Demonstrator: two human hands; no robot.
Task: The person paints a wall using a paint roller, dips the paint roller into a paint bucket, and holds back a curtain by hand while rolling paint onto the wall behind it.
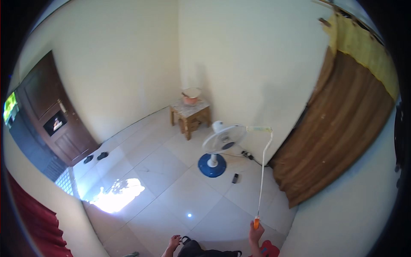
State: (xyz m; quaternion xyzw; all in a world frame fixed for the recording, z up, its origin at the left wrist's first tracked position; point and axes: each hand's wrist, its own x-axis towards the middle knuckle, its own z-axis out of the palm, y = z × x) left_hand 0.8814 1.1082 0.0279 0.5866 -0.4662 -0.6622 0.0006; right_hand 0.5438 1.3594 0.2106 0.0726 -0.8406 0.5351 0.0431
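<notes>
My right hand (256,234) grips the orange handle (256,223) of a paint roller. Its long pale wire frame (263,167) rises from the fist and bends left at the top into a slim, yellowish roller sleeve (259,128). The sleeve appears in front of the cream wall (250,64); whether it touches the wall I cannot tell. Low in the view, my left hand (175,241) hangs with loosely bent fingers and nothing visible in it. Beside it is a black strap loop (186,239) on dark cloth (205,251).
A white fan (223,139) on a blue base (212,165) stands ahead, near cables (247,155) and a small dark device (235,178). Behind it, a wooden stool (189,110) carries a pot (190,96). Brown curtain (337,128) hangs right; an open door (57,112) and slippers (102,156) are left.
</notes>
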